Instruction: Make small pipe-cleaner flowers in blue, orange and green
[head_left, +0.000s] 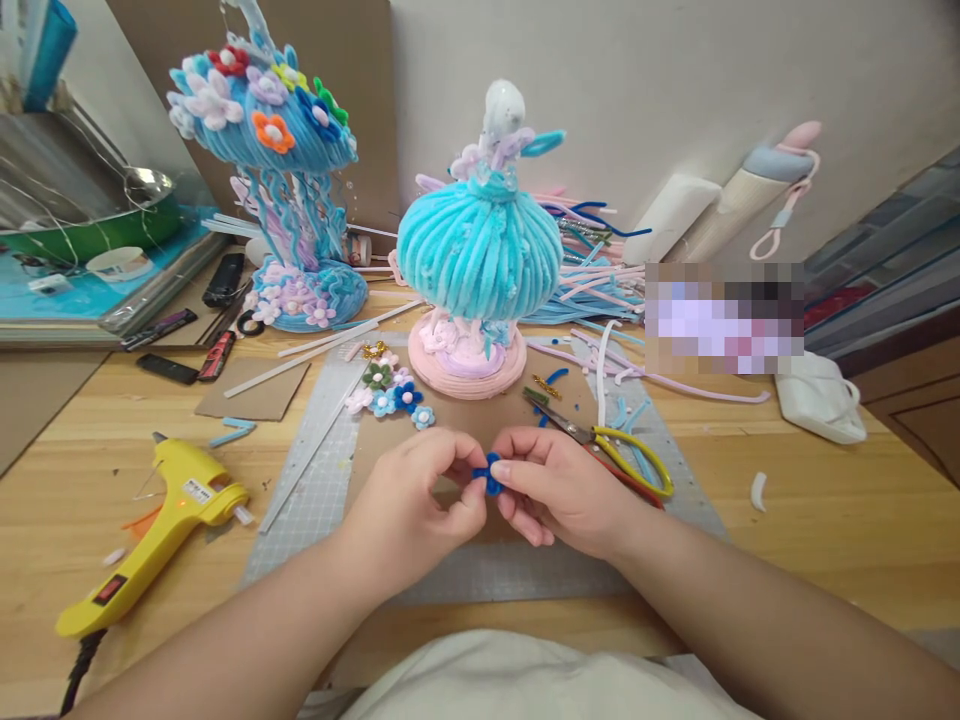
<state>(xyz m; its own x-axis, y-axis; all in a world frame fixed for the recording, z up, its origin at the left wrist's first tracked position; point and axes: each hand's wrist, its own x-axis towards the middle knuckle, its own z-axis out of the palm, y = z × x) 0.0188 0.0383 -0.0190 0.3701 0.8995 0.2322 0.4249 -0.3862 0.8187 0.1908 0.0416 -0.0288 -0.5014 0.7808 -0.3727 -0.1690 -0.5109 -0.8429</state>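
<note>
Between my two hands is a small dark blue pipe-cleaner flower [492,474], pinched from both sides above a cardboard sheet. My left hand [420,490] grips its left edge between thumb and forefinger. On the other side, my right hand [562,490] presses thumb and fingers on it. Several finished pipe-cleaner flowers [382,400] lie in a cluster just beyond my left hand. Yellow-handled scissors [634,460] rest beside my right hand. Behind the hands stands a turquoise pipe-cleaner lamp [480,245] on a round pink base [469,375].
A yellow glue gun [161,530] lies at the left. A blue flower-covered lamp [262,120] stands at the back left. Glue sticks [304,365] and pipe cleaners [667,380] lie across the grey cutting mat [322,500]. A white case [821,400] sits at the right.
</note>
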